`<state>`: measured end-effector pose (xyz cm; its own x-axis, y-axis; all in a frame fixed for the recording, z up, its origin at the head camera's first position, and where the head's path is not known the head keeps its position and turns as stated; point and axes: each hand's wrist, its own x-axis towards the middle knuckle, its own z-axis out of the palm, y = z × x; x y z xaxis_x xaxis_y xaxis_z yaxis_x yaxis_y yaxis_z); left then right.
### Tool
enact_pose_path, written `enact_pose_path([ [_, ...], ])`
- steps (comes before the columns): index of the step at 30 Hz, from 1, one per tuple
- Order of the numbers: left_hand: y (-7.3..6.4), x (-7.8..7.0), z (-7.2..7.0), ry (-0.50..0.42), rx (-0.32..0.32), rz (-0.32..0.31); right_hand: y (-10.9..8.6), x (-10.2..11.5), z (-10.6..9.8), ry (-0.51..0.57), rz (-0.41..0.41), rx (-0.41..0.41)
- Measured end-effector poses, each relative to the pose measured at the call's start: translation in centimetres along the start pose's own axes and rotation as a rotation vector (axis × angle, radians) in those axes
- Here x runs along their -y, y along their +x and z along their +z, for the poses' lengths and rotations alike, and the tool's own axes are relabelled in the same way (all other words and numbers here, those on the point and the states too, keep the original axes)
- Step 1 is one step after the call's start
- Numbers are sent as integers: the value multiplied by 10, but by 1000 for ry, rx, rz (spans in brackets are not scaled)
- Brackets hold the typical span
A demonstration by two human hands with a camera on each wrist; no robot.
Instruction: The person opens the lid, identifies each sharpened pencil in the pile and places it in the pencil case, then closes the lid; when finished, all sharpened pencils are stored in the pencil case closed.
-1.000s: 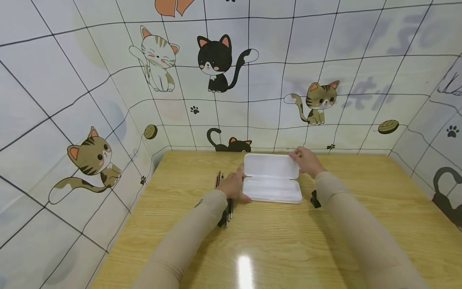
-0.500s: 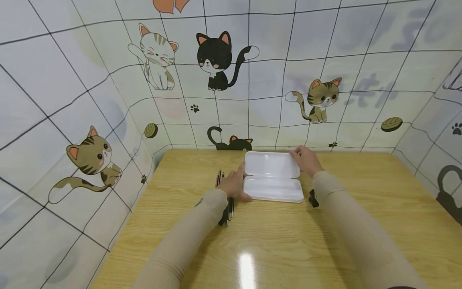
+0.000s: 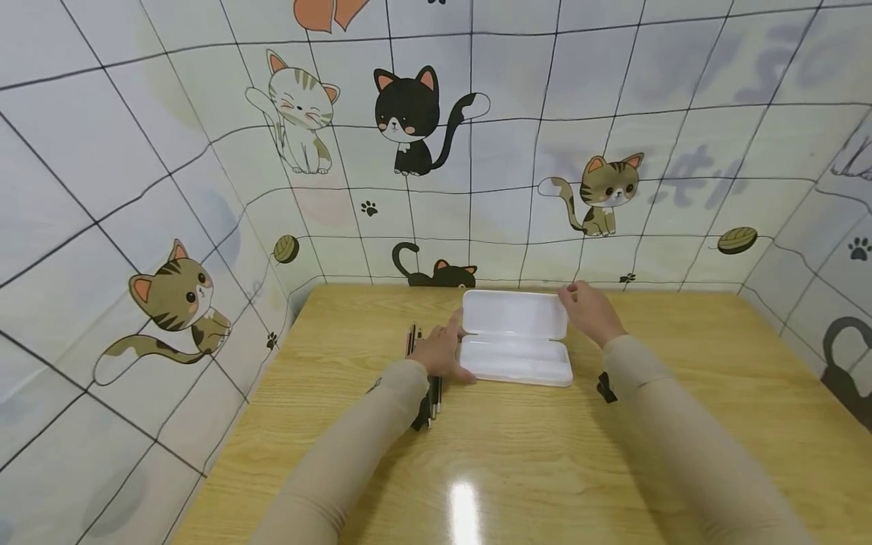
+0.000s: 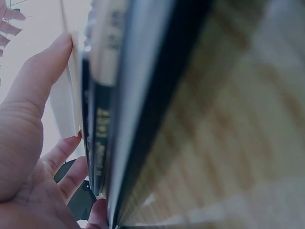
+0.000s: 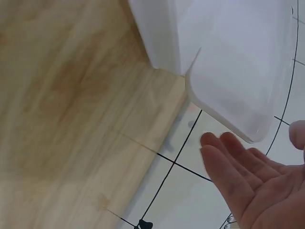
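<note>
A white pencil case [image 3: 515, 362] lies unfolded near the back of the table, its lid [image 3: 514, 312] tipped back and its inside bare. At its left end rests my left hand [image 3: 439, 352], thumb and fingertips touching the rim with the fingers fairly straight. Under and beside that hand lie several dark pencils [image 3: 436, 397], partly covered by it; lettering shows on one pencil [image 4: 101, 138] in the left wrist view. My right hand [image 3: 591, 310] is by the lid's right corner. In the right wrist view its fingers [image 5: 228, 162] are apart from the lid [image 5: 238, 71], holding nothing.
The wooden table [image 3: 518, 462] meets a cloth wall [image 3: 504, 166] printed with cats just behind the case. A similar cloth stands at the left. One black object [image 3: 605, 387] shows beside the right wrist.
My right hand has let go of the lid's right corner and shifted slightly to the right. The lid stays tipped back. My left hand has stayed at the case's left end.
</note>
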<state>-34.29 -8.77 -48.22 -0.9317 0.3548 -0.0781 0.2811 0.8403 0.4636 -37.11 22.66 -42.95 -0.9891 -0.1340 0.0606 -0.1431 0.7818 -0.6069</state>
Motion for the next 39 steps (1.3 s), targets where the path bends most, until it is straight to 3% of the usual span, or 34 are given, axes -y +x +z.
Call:
enact_pose_path([
  [7, 3, 0, 2, -7, 13, -10, -24, -12, -2, -135, -36, 123],
  [11, 0, -2, -1, -9, 25, -16, -35, -17, 1, -161, -92, 201],
  [18, 2, 1, 4, -14, 27, -19, -48, -17, 8, -184, -105, 348],
  [26, 7, 5, 7, -18, 24, -14, -58, -19, 15, -126, -113, 386],
  [33, 9, 4, 5, -16, 33, -28, -57, -22, 19, -165, -139, 345],
  [39, 9, 5, 6, -13, 42, -34, -53, -23, 21, -174, -136, 367],
])
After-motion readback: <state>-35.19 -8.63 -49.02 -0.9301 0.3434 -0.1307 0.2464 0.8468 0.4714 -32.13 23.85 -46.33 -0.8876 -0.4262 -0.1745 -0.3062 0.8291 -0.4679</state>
